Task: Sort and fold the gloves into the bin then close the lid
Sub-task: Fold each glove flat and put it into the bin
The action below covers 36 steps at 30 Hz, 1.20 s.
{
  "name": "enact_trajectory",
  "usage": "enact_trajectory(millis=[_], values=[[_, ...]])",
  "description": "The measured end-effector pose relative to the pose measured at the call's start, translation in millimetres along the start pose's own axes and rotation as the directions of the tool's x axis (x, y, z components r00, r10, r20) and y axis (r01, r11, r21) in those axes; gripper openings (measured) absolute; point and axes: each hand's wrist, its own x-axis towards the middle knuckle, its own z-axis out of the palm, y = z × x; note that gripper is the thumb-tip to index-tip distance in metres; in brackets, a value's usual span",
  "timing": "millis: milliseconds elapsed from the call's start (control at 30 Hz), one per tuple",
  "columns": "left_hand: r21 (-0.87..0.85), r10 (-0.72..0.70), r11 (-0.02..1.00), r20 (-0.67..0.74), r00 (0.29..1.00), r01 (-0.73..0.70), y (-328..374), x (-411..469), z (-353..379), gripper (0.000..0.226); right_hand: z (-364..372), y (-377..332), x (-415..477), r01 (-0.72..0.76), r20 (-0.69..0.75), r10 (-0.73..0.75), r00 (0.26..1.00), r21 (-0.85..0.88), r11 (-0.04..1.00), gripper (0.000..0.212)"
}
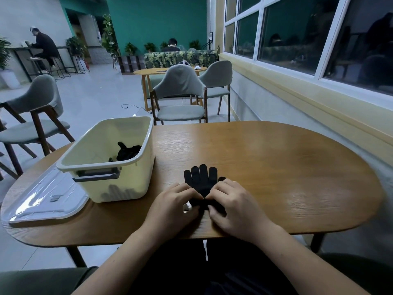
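Where the black glove [201, 179] lies: table's [276, 167] 6 o'clock, close to the near edge. It is flat, with fingers spread and pointing to 12. One glove or a stacked pair, cannot tell.
Left hand [172, 201]: fingers curled, pinching the cuff end from the 9 o'clock side.
Right hand [236, 201]: fingers curled, pinching the same cuff from the 3 o'clock side. The glove's thumb tip shows just past its knuckles.
Bin [127, 184]: cream, open, at the table's 9–10 o'clock, near the glove but not touching it.
Dark gloves [127, 152]: already in the bin, toward the wall nearest the hands.
Lid [44, 201]: clear, flat on the table at 8 o'clock, just beside the bin and not yet on it.
Step in hand (judged): start of the fold, with the cuff gathered to go over toward the fingers.
Doing it well: keep both pinches level and lift the cuff evenly. Carry it straight toward 12 and land it square on the fingers. Tuck the thumb in first so nothing trails, then press the crease with flat fingers before lifting.
Risk: limp knit, so one hand leading would skew the fold or drag the whole glove along.
White scrap [186, 207]: small, by the cuff under the left hand. Cannot tell what it is.
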Motion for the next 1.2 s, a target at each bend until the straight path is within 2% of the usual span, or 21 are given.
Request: enact_trajectory(millis=[167, 267, 400, 500, 633, 833, 933, 1067, 1200], values=[[0.007, -0.018, 1.0, 0.003, 1.0, 0.018, 1, 0, 0, 0.021, 2, 9, 1, -0.086, 0.037, 0.084, 0.996, 0.068, 0.994, 0.018], [-0.006, -0.04, 0.999, 0.015, 0.999, 0.04, 2, -1, -1, 0.025, 4, 9, 2, -0.081, 0.07, 0.076, 0.995, 0.067, 0.994, 0.019], [-0.22, -0.16, 0.96, 0.087, 0.983, 0.175, 4, 0, -7, 0.035, 0, 8, 3, -0.107, 0.102, 0.094, 0.99, 0.136, 0.985, 0.017], [-0.291, -0.191, 0.931, 0.129, 0.973, 0.222, 4, 2, -9, 0.027, -2, 7, 4, -0.13, 0.114, 0.114, 0.987, 0.148, 0.98, 0.017], [-0.188, -0.153, 0.968, 0.082, 0.985, 0.166, 2, 3, -7, 0.006, 0, 11, 6, -0.22, 0.092, 0.207, 0.974, 0.162, 0.962, 0.022], [-0.055, -0.129, 0.99, -0.008, 0.992, 0.128, 1, 2, -1, 0.004, 3, 12, 7, -0.27, 0.046, 0.266, 0.963, 0.131, 0.954, 0.018], [-0.021, -0.122, 0.992, -0.042, 0.992, 0.121, -1, 3, 2, 0.007, 2, 11, 6, -0.223, 0.005, 0.224, 0.975, 0.108, 0.969, 0.01], [0.022, -0.033, 0.999, -0.06, 0.998, 0.034, 0, 3, 2, 0.009, 5, 2, 7, -0.091, -0.049, 0.092, 0.995, 0.032, 0.995, 0.021], [0.045, 0.004, 0.999, -0.057, 0.998, -0.001, 1, 3, 1, 0.018, 8, -5, 9, -0.037, -0.052, 0.037, 0.998, -0.004, 0.999, 0.019]])
